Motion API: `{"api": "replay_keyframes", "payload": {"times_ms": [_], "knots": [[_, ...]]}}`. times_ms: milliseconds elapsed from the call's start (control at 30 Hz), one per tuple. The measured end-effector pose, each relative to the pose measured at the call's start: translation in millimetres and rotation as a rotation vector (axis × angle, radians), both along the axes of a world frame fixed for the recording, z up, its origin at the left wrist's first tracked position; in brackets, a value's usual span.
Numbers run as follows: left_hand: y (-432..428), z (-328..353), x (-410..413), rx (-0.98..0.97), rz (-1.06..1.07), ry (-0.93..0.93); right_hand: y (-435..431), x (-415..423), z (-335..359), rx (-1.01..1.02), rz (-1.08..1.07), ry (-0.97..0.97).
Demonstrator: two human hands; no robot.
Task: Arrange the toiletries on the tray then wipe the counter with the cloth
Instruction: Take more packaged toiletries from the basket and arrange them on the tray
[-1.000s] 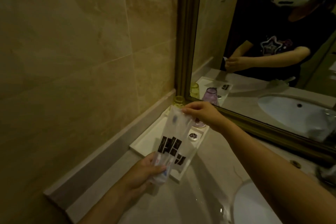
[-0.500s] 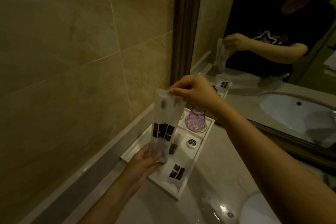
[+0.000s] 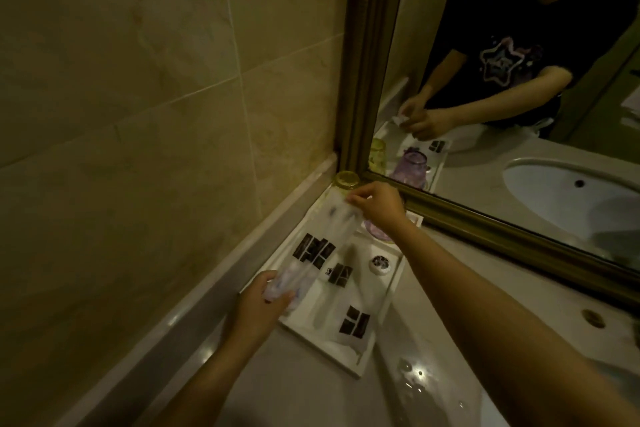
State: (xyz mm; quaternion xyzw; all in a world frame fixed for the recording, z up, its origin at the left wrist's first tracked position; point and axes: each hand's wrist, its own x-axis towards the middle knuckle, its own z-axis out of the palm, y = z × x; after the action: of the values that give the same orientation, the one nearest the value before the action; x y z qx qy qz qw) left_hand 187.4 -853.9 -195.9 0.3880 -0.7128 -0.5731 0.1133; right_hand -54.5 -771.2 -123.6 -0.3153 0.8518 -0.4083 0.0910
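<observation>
A white rectangular tray [image 3: 388,305] lies on the counter against the wall. Both hands hold one long translucent toiletry packet [image 3: 313,248] with black label squares, slanted low over the tray's left side. My left hand [image 3: 263,302] grips its lower end and my right hand [image 3: 375,206] pinches its top end. On the tray lie two more labelled packets [image 3: 353,321] [image 3: 339,274], a small round white cap [image 3: 380,263], a purple glass [image 3: 377,232] partly hidden under my right wrist, and a yellow-green glass [image 3: 346,180] at the far corner. No cloth is in view.
A beige tiled wall with a raised ledge [image 3: 194,305] runs along the left. A gold-framed mirror [image 3: 485,215] stands behind the tray and reflects me and the basin. The glossy counter [image 3: 311,385] has water drops near the sink rim [image 3: 595,374] at the right.
The packet has come down from nearly upright above the tray to a low slant over its left side, with both hands lowering with it.
</observation>
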Motion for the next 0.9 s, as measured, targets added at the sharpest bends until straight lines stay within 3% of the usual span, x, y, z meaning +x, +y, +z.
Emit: {"api": "replay_keyframes", "payload": {"times_ms": [333,467,600,733,900], "knots": [[-2,-11,-10,-0.373,-0.086,-0.326,-27,1,-55,0.338,0.08,0.085],[-1,-11,-13,-0.519,-0.148,-0.431,-28,4,-67,0.479,0.106,0.219],[11,-3,-12,-0.564,-0.103,-0.448,-27,12,-79,0.466,0.134,0.385],[19,2,-11,-0.743,-0.167,-0.386,-22,14,-79,0.409,0.187,0.521],[25,1,-18,-0.839,-0.28,-0.517,-7,11,-81,0.446,0.201,0.556]]}}
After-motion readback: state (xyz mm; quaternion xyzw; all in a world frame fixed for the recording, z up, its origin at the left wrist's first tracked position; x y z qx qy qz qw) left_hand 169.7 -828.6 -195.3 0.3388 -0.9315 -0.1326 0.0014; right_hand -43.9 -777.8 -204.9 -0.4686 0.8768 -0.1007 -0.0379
